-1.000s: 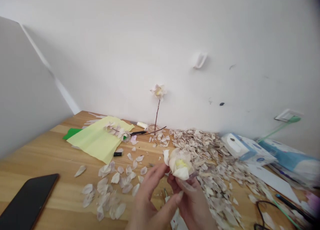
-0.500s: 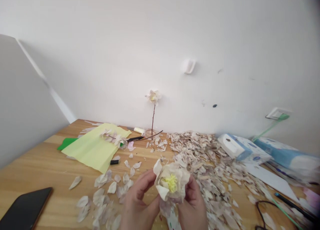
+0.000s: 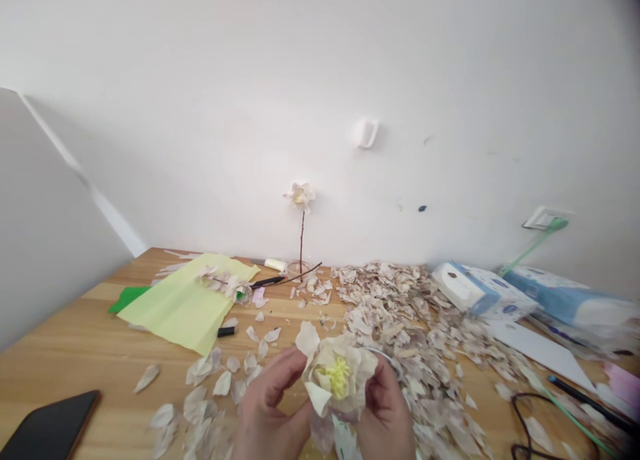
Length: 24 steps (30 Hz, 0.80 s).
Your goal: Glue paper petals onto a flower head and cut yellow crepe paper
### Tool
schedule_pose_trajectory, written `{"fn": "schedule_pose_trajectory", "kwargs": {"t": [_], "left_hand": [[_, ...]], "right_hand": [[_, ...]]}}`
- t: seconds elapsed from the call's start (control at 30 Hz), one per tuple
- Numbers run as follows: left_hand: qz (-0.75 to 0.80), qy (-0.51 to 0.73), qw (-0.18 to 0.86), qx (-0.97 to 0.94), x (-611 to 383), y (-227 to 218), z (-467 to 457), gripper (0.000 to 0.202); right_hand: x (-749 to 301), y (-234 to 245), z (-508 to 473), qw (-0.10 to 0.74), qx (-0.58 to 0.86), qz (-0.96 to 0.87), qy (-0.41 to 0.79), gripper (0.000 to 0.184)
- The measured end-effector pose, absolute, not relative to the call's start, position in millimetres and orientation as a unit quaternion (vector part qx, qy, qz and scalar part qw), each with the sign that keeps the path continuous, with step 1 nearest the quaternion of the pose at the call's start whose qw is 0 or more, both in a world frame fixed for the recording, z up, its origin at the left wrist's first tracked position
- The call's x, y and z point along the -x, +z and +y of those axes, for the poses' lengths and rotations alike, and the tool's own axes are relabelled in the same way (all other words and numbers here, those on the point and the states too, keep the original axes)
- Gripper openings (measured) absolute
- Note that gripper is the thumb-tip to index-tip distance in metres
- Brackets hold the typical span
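A flower of dry, cream petals with a yellow fringed centre is between my hands, low in the middle of the view. My left hand pinches its petals from the left. On the other side, my right hand grips the petal edge with thumb and fingers. Both hands are closed, and the flower hides some fingertips. Below the flower a white piece with green marks shows in part. Behind my right hand a round pale rim peeks out. Loose petals lie left of my left hand.
A petal heap spreads along the wall. A finished-looking flower on a stem stands at the back. Yellow paper bears a flowering twig. A phone lies left; tissue packs, a black cable and a pen lie right.
The view has shifted slightly right. The flower has turned a little in my hands, its centre facing me more. A round pale rim now shows behind my right hand. Both hands keep their hold.
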<state>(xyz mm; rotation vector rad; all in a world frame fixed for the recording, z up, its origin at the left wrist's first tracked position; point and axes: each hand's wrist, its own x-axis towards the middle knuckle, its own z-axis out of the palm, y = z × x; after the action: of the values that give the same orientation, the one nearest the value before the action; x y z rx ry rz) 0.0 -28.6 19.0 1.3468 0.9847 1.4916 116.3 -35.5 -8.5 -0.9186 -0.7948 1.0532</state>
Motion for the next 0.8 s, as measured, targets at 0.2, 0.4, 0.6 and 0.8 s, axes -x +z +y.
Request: {"fn": "schedule_pose_trajectory", "kwargs": {"t": [0.2,0.4,0.6,0.8], "left_hand": [[0.382,0.601,0.449,-0.540,-0.5,16.7,-28.7,0.026],[0.354,0.611,0.498,-0.504,-6.1,10.1,-28.6,0.032],[0.353,0.593,0.524,-0.498,-8.5,4.0,-29.3,0.041],[0.387,0.558,0.536,-0.502,-3.0,14.1,-29.0,0.045]], "right_hand": [[-116.9,-7.8,-36.3,0.695,0.421,-0.368,0.451,0.034],[-115.3,-5.8,-38.1,0.700,0.430,-0.361,0.442,0.031],[-119.7,-18.8,-37.2,0.685,0.442,-0.429,0.389,0.029],[-125.6,-27.8,-34.8,0.659,0.441,-0.502,0.344,0.024]]}}
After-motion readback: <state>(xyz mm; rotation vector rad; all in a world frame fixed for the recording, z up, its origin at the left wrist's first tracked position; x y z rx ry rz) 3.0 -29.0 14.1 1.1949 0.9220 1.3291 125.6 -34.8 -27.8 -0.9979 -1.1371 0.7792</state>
